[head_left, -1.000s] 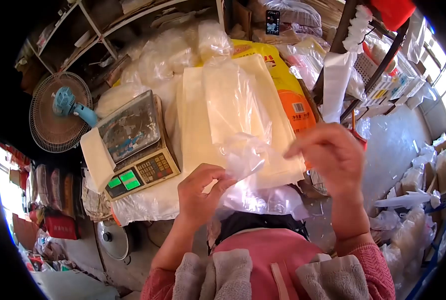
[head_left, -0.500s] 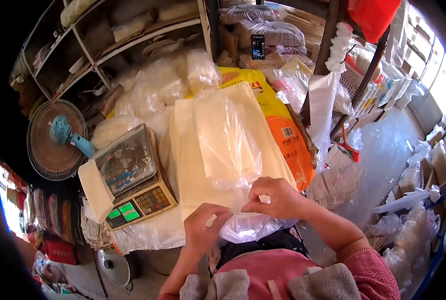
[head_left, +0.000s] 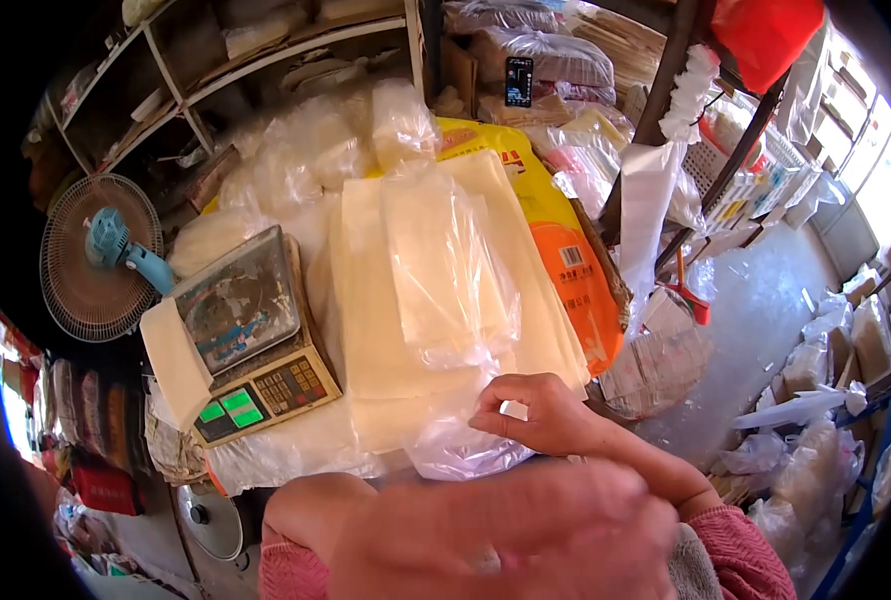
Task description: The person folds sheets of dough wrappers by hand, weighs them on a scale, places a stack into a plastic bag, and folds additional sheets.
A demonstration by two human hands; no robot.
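Through the head view I see the clear bag (head_left: pixel 451 275) lying flat with pale sheets inside, on top of a wider stack of pale sheets (head_left: pixel 366 260) in the middle of the surface (head_left: pixel 296 447), its loose tail pointing toward six o'clock. What has just changed is my left hand (head_left: pixel 556 520): it has come away from the bag's tail and risen close to the camera, so it is a big blur at six o'clock. I cannot tell whether it is wide or narrow, or whether it has anything in it. That leaves only my right hand (head_left: pixel 541 412) beside the tail, at about five o'clock from the bag; it is curled narrow, thumb and forefinger bent around a small gap, but I cannot tell whether the tips meet or have film between them. The bag has kept its place on the stack, and crumpled film (head_left: pixel 461 447) lies just below the tail. Around the bag, the scale (head_left: pixel 301 385) sits at eight to nine o'clock with its display lit green, the fan (head_left: pixel 108 240) stands farther out at nine, bulging clear bags (head_left: pixel 306 150) pile up at ten to eleven, and the yellow and orange sack (head_left: pixel 556 290) runs from one to four o'clock.
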